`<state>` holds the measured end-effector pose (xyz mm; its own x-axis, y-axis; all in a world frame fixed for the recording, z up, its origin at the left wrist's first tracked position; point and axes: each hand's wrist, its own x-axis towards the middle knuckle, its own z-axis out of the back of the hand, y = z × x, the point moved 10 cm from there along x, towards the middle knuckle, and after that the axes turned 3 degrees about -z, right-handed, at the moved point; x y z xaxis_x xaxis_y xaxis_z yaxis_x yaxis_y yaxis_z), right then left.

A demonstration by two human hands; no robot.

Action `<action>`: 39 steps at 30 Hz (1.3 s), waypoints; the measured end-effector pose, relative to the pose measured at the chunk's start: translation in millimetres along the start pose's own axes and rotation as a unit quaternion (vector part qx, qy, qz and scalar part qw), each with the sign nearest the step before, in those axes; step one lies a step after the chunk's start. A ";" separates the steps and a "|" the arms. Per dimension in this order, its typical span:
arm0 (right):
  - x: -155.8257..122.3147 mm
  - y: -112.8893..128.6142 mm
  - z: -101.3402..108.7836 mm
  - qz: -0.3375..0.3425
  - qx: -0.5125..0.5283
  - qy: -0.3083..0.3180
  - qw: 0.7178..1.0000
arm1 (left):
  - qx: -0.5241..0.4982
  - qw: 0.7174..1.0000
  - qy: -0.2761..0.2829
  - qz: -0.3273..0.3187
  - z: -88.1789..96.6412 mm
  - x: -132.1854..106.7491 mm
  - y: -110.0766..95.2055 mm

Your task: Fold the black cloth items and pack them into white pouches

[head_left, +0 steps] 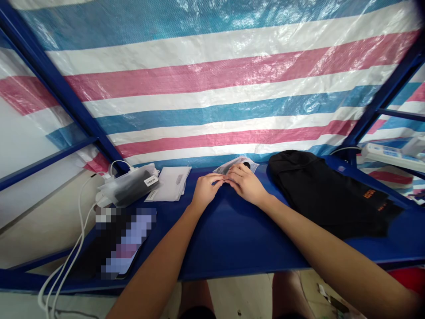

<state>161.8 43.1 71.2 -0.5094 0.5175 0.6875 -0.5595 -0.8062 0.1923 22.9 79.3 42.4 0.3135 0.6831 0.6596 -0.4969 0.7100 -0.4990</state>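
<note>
A clear plastic bag (229, 165) lies at the back of the blue table, with something dark showing inside it. My left hand (206, 189) is closed, thumb and fingertips pinched at the bag's near edge. Right beside it, my right hand (245, 182) is closed too, its fingertips meeting those of the left and covering part of the bag. Just what sits between the fingertips is small and mostly hidden; it looks like the bag's edge.
A stack of white packets (169, 182) and a dark item in a clear pouch (136, 184) lie to the left. Nearer is a phone, partly pixelated (129, 248), beside white cables (81, 235). Black fabric (318, 195) covers the right side; a power strip (392, 155) stands beyond.
</note>
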 end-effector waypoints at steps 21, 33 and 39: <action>-6.7 -63.4 35.7 -0.102 -0.173 -0.030 0.979 | -0.007 0.994 -0.086 0.060 42.2 7.8 12.9; -16.6 -96.1 22.2 -0.198 -0.102 -0.035 0.974 | 0.085 0.979 -0.146 0.110 77.0 4.2 39.3; -30.9 -109.4 12.9 -0.247 0.075 -0.101 0.961 | 0.349 0.916 -0.034 0.196 87.9 -10.9 57.3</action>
<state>247.1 111.6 37.9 -0.0605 0.7937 0.6053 -0.5928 -0.5165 0.6179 -80.1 97.5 56.0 -0.0389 0.8329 0.5520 -0.9639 0.1143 -0.2403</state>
